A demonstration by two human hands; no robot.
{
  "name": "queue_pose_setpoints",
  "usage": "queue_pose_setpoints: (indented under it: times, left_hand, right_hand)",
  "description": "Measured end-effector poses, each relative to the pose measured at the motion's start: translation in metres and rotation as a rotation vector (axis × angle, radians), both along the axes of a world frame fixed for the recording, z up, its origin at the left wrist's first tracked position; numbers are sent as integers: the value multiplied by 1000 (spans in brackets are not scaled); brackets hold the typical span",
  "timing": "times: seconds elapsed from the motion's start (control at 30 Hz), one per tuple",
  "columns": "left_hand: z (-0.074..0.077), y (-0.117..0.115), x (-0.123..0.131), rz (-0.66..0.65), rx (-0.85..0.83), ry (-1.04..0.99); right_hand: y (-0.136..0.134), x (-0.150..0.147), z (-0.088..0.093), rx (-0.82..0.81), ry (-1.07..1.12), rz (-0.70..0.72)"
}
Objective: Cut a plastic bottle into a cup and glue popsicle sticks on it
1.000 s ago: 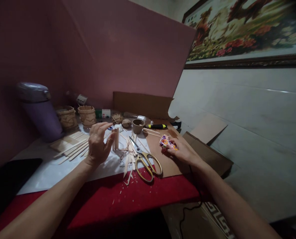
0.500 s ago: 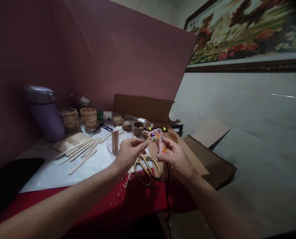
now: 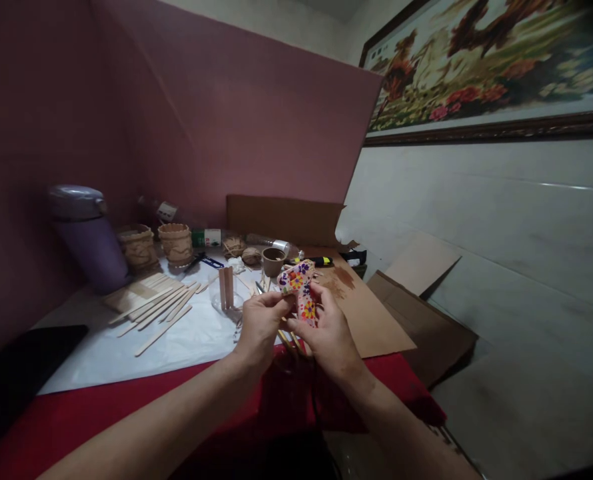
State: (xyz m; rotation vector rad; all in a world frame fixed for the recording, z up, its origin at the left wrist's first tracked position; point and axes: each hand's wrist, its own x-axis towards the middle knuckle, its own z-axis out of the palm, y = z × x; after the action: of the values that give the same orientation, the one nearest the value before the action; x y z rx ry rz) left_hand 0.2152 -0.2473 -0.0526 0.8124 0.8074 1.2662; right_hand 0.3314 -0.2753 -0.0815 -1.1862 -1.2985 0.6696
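Observation:
A flower-patterned, gun-shaped tool (image 3: 306, 293) with a pale body is held up over the table's front part. My right hand (image 3: 332, 333) wraps round its lower part. My left hand (image 3: 261, 327) is closed in a pinch at the tool's left side, near its lower edge; whatever is between the fingertips is hidden. Below the hands lie gold-handled scissors (image 3: 289, 343), partly covered by them. To the left of my left hand stands a clear plastic cup (image 3: 216, 298) with brown wooden sticks (image 3: 226, 288) upright at it.
Loose craft sticks (image 3: 164, 327) lie on the white sheet (image 3: 101, 357). Behind are a purple bottle (image 3: 89, 240), two carved cups (image 3: 175, 245), twine balls (image 3: 234, 246) and a small brown pot (image 3: 273, 263). Cardboard (image 3: 376, 323) covers the right side.
The patterned tool and my right hand have moved left and turned slightly. My left hand has come up against the tool, and the scissors are now more hidden.

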Motion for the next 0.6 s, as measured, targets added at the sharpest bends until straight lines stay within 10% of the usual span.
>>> queue_pose_setpoints:
  times: [0.6]
  left_hand:
    - [-10, 20, -17, 112, 280, 243]
  right_hand:
    - [-16, 22, 43, -240, 776, 492]
